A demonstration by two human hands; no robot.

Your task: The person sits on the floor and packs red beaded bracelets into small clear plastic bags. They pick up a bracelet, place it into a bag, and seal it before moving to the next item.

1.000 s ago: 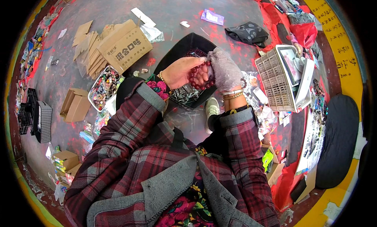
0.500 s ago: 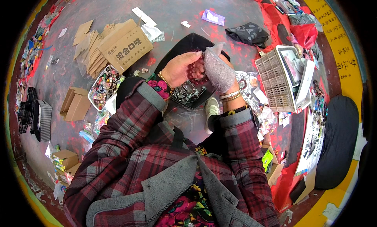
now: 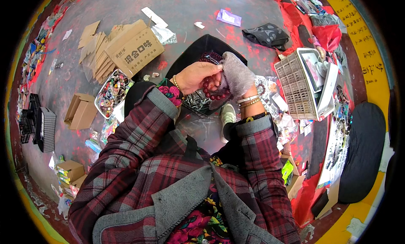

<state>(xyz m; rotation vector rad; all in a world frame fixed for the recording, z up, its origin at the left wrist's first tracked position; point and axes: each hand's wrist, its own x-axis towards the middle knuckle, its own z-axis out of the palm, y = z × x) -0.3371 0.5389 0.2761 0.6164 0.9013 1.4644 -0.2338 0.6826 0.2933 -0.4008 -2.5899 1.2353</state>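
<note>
A string of dark red round beads (image 3: 221, 94) hangs in a loop between my hands, over a black tub (image 3: 187, 56). My left hand (image 3: 195, 76) is closed on it, thumb pointing toward my right hand. A fuzzy grey cloth (image 3: 237, 73) wraps over my right hand (image 3: 250, 92) and hides its fingers; the cloth presses against the beads. Inside the tub, more dark red beads (image 3: 210, 56) lie at the far side. Shiny, clear-wrapped dark pieces (image 3: 196, 101) sit at its near side.
Left of the tub stand a white tray of small colourful items (image 3: 113, 92), flattened cardboard (image 3: 135, 50) and an open carton (image 3: 80, 112). A cream plastic crate (image 3: 295, 85) is to the right, beyond plastic-wrapped goods (image 3: 270, 100). A black bag (image 3: 265, 36) lies farther off.
The bead string has dropped lower and hangs more openly below my fingers. My right hand has turned with the cloth, which now spreads wider. More beads show in the tub.
</note>
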